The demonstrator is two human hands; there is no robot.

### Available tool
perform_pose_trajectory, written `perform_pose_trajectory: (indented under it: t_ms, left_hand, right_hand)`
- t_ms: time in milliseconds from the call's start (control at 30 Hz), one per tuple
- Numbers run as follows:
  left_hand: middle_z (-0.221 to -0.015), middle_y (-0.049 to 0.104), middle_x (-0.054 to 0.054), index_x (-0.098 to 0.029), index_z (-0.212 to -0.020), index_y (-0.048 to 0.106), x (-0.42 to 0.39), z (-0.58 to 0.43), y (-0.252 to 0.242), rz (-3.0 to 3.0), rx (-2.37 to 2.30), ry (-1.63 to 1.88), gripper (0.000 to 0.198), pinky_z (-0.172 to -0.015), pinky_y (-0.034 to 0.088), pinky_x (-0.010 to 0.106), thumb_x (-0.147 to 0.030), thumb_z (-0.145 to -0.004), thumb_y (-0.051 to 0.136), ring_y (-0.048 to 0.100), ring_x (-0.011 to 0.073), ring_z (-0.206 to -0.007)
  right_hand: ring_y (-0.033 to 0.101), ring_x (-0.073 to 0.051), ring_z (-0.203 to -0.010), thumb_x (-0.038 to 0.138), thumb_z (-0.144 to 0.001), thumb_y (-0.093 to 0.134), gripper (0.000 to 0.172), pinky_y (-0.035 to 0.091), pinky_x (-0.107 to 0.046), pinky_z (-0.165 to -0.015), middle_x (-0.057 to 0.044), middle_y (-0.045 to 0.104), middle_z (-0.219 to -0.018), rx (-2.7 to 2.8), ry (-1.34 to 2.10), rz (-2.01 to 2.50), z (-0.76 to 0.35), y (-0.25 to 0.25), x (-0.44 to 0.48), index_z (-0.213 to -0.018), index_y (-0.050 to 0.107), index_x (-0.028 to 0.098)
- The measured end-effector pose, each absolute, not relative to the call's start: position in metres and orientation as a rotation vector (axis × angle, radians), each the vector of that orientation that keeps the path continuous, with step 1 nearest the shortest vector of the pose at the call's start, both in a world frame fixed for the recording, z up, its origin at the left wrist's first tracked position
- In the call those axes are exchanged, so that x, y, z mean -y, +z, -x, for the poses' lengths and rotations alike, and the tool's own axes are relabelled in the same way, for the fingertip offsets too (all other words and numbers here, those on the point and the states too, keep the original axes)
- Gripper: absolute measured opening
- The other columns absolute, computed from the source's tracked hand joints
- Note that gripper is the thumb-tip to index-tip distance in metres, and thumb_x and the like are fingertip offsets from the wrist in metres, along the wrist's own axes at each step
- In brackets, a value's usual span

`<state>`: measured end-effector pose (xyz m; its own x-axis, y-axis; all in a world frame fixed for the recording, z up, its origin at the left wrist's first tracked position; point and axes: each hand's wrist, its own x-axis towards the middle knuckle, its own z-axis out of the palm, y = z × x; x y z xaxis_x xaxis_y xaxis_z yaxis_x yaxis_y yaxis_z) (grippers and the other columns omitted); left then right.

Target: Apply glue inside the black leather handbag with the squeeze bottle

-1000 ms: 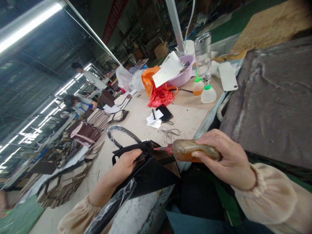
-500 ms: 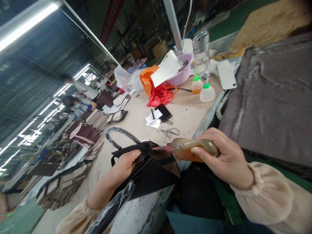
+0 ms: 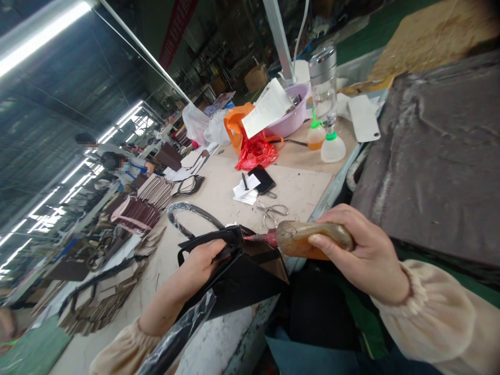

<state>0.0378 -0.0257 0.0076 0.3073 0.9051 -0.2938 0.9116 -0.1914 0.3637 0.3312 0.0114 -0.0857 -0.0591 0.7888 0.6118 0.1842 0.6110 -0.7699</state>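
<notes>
Amber and smeared, the squeeze bottle [image 3: 312,240] lies clamped under the fingers [image 3: 328,242] of the right hand [image 3: 367,255], its red nozzle touching the top edge of the black bag [image 3: 242,276]. The left hand [image 3: 203,260] is closed on the bag's rim at the table [image 3: 219,182] edge. Neither hand has shifted in the last second, so work at that edge seems mid-step. Scissors [image 3: 273,212] lie just beyond.

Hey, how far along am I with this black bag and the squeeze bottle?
Done: the black bag already has its folded shape and a strap at the top. In hand: the left hand pinches that top edge while the right hand aims the squeeze bottle, red nozzle first, at it. Left, probably: the plastic-wrapped handle beside it and the stacks of cut pieces beyond.
</notes>
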Motion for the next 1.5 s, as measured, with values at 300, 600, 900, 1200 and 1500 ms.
perform_pose_trajectory:
  t_ms: [300, 600, 900, 1200, 1500]
  left_hand:
    - [-0.073, 0.053, 0.0, -0.017, -0.075, 0.049, 0.026, -0.037, 0.006, -2.106, -1.667, -0.068, 0.025, -0.065, 0.038, 0.023, -0.03, -0.093, 0.038, 0.051, 0.0133, -0.07]
    - [-0.072, 0.053, 0.0, -0.017, -0.074, 0.048, 0.023, -0.037, 0.006, -2.15, -1.637, -0.075, 0.026, -0.062, 0.038, 0.022, -0.03, -0.093, 0.037, 0.051, 0.0129, -0.068]
    - [-0.073, 0.055, 0.0, -0.017, -0.076, 0.049, 0.025, -0.037, 0.006, -2.148, -1.634, -0.075, 0.026, -0.064, 0.039, 0.023, -0.032, -0.094, 0.038, 0.051, 0.0134, -0.069]
    - [-0.073, 0.054, 0.001, -0.016, -0.074, 0.05, 0.023, -0.039, 0.008, -2.125, -1.668, -0.107, 0.029, -0.063, 0.039, 0.023, -0.035, -0.093, 0.037, 0.051, 0.0139, -0.069]
    - [-0.072, 0.054, 0.0, -0.017, -0.074, 0.048, 0.024, -0.035, 0.005, -2.155, -1.662, -0.095, 0.029, -0.063, 0.039, 0.023, -0.034, -0.093, 0.037, 0.051, 0.0135, -0.068]
  right_hand:
    - [0.057, -0.018, -0.071, 0.03, -0.081, 0.065, 0.015, 0.045, -0.032, -0.064, -0.004, 0.058, -0.079, 1.562, 0.561, 0.821, -0.324, -0.083, -0.024, -0.089, 0.058, 0.02]
    - [0.058, -0.019, -0.072, 0.032, -0.082, 0.063, 0.014, 0.046, -0.032, -0.066, -0.004, 0.061, -0.078, 1.627, 0.559, 0.85, -0.329, -0.1, -0.021, -0.088, 0.059, 0.02]
    - [0.057, -0.02, -0.071, 0.034, -0.082, 0.063, 0.016, 0.047, -0.034, -0.064, -0.004, 0.058, -0.079, 1.589, 0.568, 0.828, -0.323, -0.088, -0.026, -0.09, 0.057, 0.022]
    - [0.058, -0.019, -0.072, 0.031, -0.08, 0.066, 0.016, 0.046, -0.033, -0.065, -0.004, 0.059, -0.08, 1.552, 0.593, 0.821, -0.323, -0.095, -0.023, -0.089, 0.058, 0.02]
    - [0.057, -0.018, -0.071, 0.033, -0.081, 0.064, 0.016, 0.047, -0.033, -0.066, -0.003, 0.058, -0.08, 1.481, 0.625, 0.847, -0.319, -0.092, -0.024, -0.088, 0.059, 0.02]
